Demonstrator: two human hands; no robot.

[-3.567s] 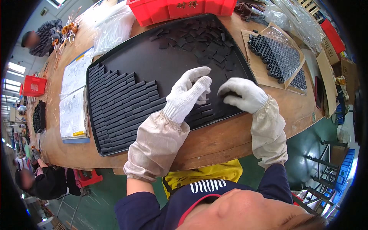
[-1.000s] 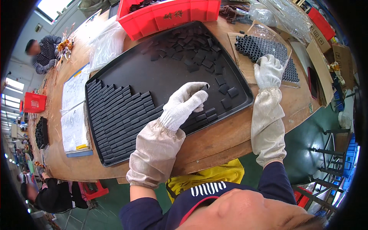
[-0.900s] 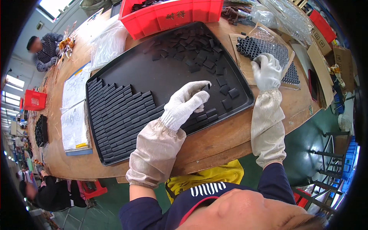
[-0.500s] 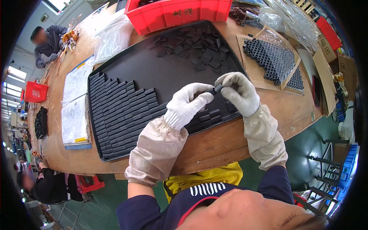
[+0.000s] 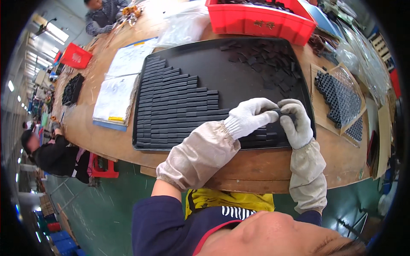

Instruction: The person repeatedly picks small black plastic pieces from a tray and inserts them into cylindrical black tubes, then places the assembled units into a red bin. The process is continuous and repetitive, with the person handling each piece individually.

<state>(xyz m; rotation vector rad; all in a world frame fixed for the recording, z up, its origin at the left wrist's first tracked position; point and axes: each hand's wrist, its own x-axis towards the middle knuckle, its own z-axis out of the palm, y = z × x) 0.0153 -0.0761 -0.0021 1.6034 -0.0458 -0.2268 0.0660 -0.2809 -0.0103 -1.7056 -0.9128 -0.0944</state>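
Is stretching out as a table (image 5: 265, 170) and carrying a tray (image 5: 209, 64), papers (image 5: 113, 96), a bag (image 5: 183, 30), a crate (image 5: 235, 21) and cardboard (image 5: 320, 102).

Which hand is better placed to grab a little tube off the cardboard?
Probably the right hand: it sits between the tubes and the left hand, so it's nearer. Both hands are pinching at a small dark piece, though.
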